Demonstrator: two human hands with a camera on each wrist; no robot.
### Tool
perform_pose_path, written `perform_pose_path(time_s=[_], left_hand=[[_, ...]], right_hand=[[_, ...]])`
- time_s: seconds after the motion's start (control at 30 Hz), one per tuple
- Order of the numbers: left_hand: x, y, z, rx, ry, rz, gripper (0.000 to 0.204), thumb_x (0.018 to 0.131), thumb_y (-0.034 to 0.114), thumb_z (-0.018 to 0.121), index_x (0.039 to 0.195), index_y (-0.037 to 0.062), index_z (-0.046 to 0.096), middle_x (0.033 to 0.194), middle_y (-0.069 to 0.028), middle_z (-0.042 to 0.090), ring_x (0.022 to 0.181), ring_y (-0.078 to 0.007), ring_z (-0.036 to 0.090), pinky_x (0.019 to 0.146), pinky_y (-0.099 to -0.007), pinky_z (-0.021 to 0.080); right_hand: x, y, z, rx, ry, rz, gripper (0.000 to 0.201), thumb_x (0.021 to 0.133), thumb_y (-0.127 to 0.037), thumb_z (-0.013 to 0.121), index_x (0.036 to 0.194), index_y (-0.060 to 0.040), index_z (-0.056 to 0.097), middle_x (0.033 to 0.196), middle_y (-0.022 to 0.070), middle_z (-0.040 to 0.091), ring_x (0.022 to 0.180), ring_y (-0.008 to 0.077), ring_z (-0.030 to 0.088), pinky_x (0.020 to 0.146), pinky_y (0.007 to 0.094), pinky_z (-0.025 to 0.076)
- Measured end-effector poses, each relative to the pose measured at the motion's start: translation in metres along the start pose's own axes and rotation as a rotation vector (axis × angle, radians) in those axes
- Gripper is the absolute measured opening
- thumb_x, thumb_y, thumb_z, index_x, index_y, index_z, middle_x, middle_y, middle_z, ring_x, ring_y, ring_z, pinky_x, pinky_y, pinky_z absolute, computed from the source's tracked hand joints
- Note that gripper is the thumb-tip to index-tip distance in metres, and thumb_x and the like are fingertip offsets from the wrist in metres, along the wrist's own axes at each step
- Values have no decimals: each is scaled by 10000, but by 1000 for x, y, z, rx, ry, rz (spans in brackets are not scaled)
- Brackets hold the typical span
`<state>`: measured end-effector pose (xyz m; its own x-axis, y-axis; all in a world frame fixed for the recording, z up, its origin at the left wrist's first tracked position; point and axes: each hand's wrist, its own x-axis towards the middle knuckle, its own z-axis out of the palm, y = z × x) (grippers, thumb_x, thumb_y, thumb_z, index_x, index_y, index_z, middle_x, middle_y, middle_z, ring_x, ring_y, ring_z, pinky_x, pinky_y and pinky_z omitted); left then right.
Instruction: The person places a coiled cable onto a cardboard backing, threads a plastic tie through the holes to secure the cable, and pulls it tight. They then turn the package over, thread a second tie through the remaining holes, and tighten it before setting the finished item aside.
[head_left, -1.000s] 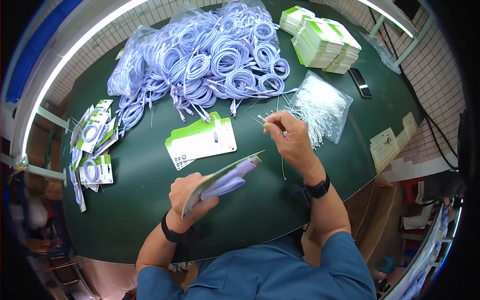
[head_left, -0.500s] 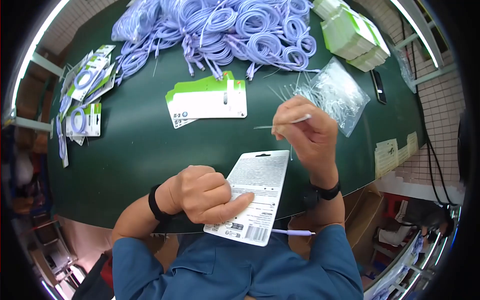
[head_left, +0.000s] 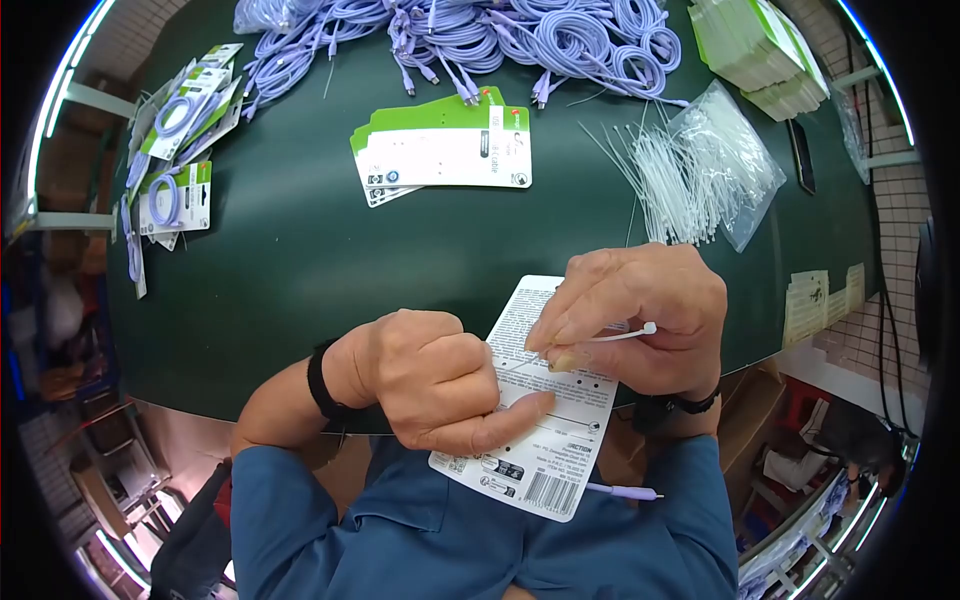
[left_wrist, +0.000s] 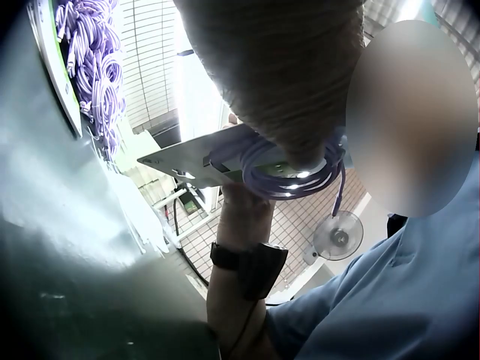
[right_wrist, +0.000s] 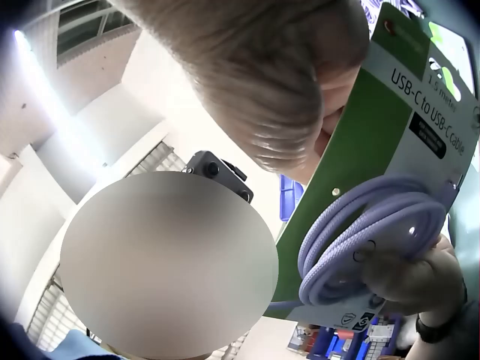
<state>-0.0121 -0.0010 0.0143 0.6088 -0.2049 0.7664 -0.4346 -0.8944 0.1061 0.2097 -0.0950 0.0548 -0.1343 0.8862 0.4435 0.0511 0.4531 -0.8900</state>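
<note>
A printed card (head_left: 555, 465) is tilted in front of the person, its back with text and a barcode facing up in the head view. My left hand (head_left: 435, 385) grips its left side, thumb lying across the back. On the card's green-and-white front, a coiled lilac USB-C cable (right_wrist: 367, 240) is held against it by left fingers, as the right wrist view shows. One cable plug (head_left: 630, 492) sticks out past the lower right corner. My right hand (head_left: 650, 310) pinches a white cable tie (head_left: 628, 334) close over the middle of the card's back.
Several flat cards (head_left: 450, 150) lie on the green table ahead. Behind them is a heap of lilac cables (head_left: 570, 45). Loose cable ties (head_left: 668, 190) spill from a clear bag (head_left: 745, 170) at right, near a phone (head_left: 801, 155) and card stacks (head_left: 760, 65). Carded cables (head_left: 175, 200) pile up left.
The card has turned from edge-on to back side up. My right hand has come from beside the loose ties down to the card, bringing the cable tie. The head view has tilted down.
</note>
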Motion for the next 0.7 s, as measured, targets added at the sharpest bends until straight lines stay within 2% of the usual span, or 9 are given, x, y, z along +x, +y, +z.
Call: perform_pose_path(time_s=[0.23, 0.33, 0.7], left_hand=[[0, 1, -2, -4, -4, -20, 360, 823, 248, 793, 1135, 71, 763, 658, 85, 390, 552, -56, 435, 447, -233, 303], [-5, 5, -5, 2, -73, -49, 404, 835, 268, 808, 1208, 127, 739, 775, 13, 532, 587, -84, 441, 474, -265, 312], [-6, 5, -4, -2, -75, -77, 403, 844, 282, 812, 1210, 130, 740, 786, -3, 563, 585, -85, 458, 474, -264, 325]], right_hand=[[1, 1, -1, -115, 16, 17, 202, 745, 62, 879, 879, -10, 746, 824, 157, 784, 739, 246, 778, 611, 313, 569], [1, 0, -1, -96, -1, 41, 194, 748, 59, 876, 872, -14, 745, 827, 154, 785, 742, 247, 780, 618, 312, 578], [1, 3, -2, -133, -37, 50, 180, 753, 51, 868, 871, -15, 750, 832, 151, 787, 755, 252, 784, 648, 314, 605]])
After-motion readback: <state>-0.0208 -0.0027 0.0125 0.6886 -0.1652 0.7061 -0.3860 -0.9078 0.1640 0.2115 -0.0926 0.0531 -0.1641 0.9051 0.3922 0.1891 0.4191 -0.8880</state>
